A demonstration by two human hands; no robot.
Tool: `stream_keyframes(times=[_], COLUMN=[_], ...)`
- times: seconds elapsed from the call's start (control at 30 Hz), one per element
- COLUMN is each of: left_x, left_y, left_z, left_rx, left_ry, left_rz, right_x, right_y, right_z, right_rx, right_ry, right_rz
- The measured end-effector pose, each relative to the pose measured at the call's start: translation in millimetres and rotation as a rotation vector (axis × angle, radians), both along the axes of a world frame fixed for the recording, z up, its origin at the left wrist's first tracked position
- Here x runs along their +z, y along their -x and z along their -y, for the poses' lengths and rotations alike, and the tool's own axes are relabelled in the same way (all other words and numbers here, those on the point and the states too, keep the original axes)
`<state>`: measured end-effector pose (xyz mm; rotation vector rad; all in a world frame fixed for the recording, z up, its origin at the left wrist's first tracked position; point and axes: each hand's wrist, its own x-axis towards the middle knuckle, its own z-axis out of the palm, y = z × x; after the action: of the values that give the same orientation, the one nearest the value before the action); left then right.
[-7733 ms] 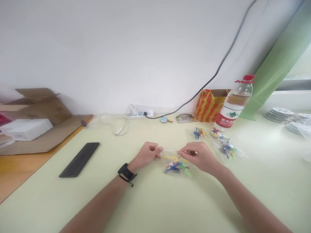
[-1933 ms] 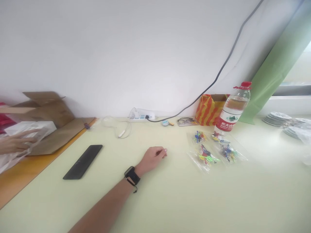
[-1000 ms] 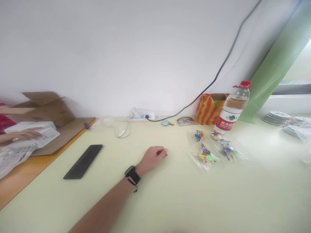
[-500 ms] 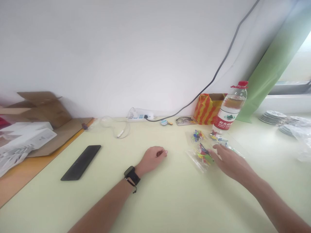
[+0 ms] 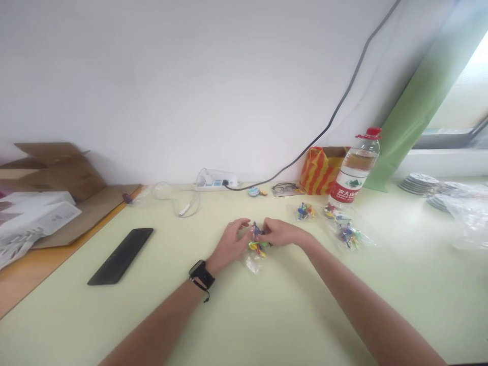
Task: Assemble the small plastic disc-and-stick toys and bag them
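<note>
fingers of left hand (image 5: 229,244) and right hand (image 5: 280,234) pinched on small clear bag of coloured pieces (image 5: 256,249), bag between both hands

Item: small clear plastic bag of multicoloured plastic toy pieces (image 5: 256,250). Thin, transparent, crinkled film; contents show through as a loose cluster of yellow, green, red and blue parts, too small to tell apart singly. Position: on the pale green tabletop (image 5: 267,315), at centre. Upper end raised and gathered between the fingertips of the left hand (image 5: 231,241) and the right hand (image 5: 281,233), which meet over it from either side; lower end trails toward the viewer and rests on the surface. Whether the mouth is sealed cannot be told.
</note>
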<state>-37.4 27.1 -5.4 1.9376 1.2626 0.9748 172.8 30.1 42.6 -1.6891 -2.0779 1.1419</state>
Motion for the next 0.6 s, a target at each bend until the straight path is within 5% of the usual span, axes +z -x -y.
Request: stream_keyframes(times=[0.23, 0.4, 0.6], left_x=[-3.3, -1.0, 11.6], left_y=[10.5, 17.9, 19.6], left_z=[-17.7, -25.8, -16.7], left_rx=[0.039, 0.007, -0.163], left_ry=[0.123, 0.263, 0.274], left_rz=[0.204, 0.379, 0.4], right_x=[-0.2, 4.8, 38.3], right_y=[3.9, 10.9, 12.9], right_z=[-50.3, -57.1, -44.3], right_rx=[0.029, 0.028, 0.018], right_ry=[-0.024, -0.183, -0.478], right_rz=[-0.268, -0.408, -0.524])
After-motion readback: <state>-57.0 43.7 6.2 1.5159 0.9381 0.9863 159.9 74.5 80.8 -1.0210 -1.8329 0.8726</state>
